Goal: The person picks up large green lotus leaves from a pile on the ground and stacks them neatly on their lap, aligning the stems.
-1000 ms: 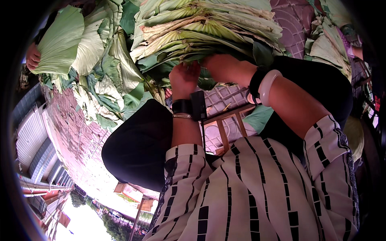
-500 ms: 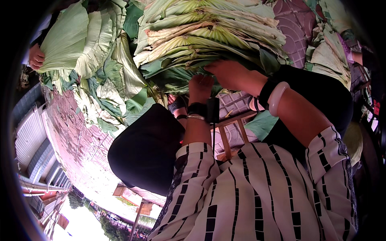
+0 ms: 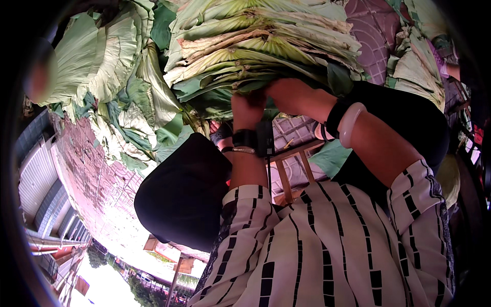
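In front of me lies a thick stack of folded lotus leaves (image 3: 266,43), pale green to yellow with browned edges and darker green ones at the near side. My left hand (image 3: 249,106) is curled at the stack's near edge; its fingertips are in shadow, and what they grip does not show. Close beside it, my right hand (image 3: 284,94) reaches in from the right against the dark near leaves. Its fingers are tucked out of sight there. The left wrist carries a black band with a small black device (image 3: 265,138); a pale bangle (image 3: 353,124) circles the right forearm.
More lotus leaves (image 3: 110,61) are piled at the left, by another person's blurred hand (image 3: 41,74). A further stack (image 3: 417,71) stands at the right. Below my hands are a wooden frame (image 3: 284,176) and a loose green leaf (image 3: 332,157) on patterned paving.
My left hand has shifted slightly left and up, closer to the leaf edge. My right hand has moved slightly. The other person's hand at the left has moved and is now blurred.
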